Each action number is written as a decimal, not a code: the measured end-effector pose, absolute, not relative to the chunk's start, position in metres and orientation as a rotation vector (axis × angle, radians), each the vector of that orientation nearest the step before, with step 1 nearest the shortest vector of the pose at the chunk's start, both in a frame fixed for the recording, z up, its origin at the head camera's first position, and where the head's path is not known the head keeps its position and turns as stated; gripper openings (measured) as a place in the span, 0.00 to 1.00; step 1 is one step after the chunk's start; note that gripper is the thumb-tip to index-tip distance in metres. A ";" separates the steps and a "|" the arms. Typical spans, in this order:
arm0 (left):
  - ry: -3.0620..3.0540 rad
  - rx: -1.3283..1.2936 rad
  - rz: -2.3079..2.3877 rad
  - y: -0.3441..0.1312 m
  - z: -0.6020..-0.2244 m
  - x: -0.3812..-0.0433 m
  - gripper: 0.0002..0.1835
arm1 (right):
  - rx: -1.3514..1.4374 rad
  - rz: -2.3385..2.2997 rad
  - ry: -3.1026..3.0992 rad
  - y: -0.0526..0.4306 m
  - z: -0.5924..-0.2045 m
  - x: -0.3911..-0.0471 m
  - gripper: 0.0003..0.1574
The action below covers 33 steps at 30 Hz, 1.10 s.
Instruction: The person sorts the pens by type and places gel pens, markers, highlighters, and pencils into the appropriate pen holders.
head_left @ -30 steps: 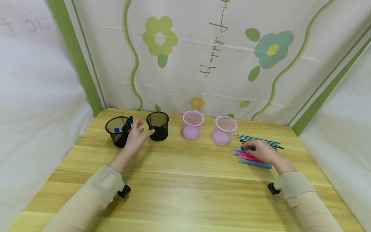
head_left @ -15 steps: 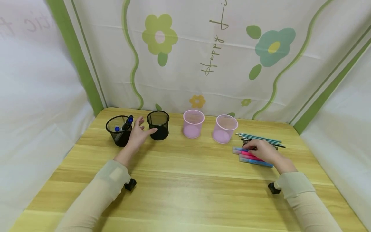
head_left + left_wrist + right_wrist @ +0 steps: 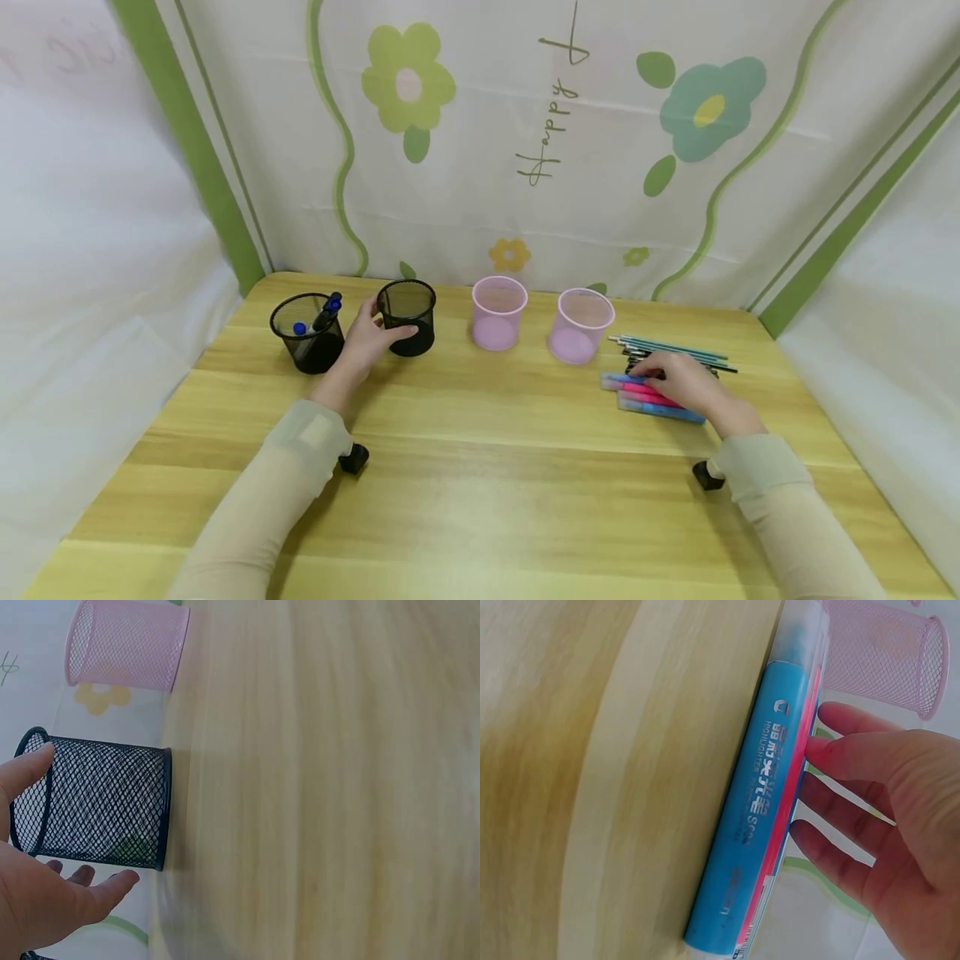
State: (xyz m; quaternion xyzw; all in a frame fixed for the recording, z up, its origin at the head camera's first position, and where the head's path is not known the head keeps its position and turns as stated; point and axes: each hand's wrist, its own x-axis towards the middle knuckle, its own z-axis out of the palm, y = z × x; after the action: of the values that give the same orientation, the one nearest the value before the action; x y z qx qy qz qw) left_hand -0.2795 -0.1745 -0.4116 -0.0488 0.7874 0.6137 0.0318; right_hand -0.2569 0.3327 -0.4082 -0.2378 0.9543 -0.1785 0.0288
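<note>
Backdrop (image 3: 465, 192): 12 o'clock, prints "Happy" sideways. Tabletop (image 3: 465, 517): wood-grain. Left hand grip (image 3: 365, 342): fingers spread around black mesh cup (image 3: 411, 333), not closed. Cup at 2 o'clock from the hand, upright, mouth to 12. Right hand grip (image 3: 681, 383): fingers bent, thumb against pink highlighter (image 3: 652, 398); can't tell if it's pinching. Second black cup (image 3: 317, 354): 9 o'clock from left hand, pens (image 3: 330, 310) in it leaning to 1. Two pink mesh cups (image 3: 496, 332): between the hands, upright. Teal pencils (image 3: 667, 345): 12 from right hand. Highlighters: on tabletop, 9 from right hand, caps between 9 and 10, tails between 3 and 4. Nearest blue highlighter (image 3: 750, 810) reads "HIGHLIGHTER" plus Chinese characters; rest too blurry.
</note>
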 end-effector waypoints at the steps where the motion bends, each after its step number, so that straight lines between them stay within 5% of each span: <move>1: 2.423 -0.148 1.883 -0.174 -0.412 -0.280 0.56 | -0.732 -0.553 2.947 0.333 -0.409 -0.257 0.13; 33: 2.406 -0.130 1.881 -0.173 -0.410 -0.286 0.55 | -0.747 -0.385 2.884 0.329 -0.404 -0.266 0.19</move>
State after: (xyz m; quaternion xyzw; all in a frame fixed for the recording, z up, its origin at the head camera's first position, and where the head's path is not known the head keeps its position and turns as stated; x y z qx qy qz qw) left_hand -0.2855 -0.1733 -0.4103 -0.0425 0.7865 0.6147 0.0425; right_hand -0.2655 0.3291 -0.4040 -0.2480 0.9578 -0.1280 0.0686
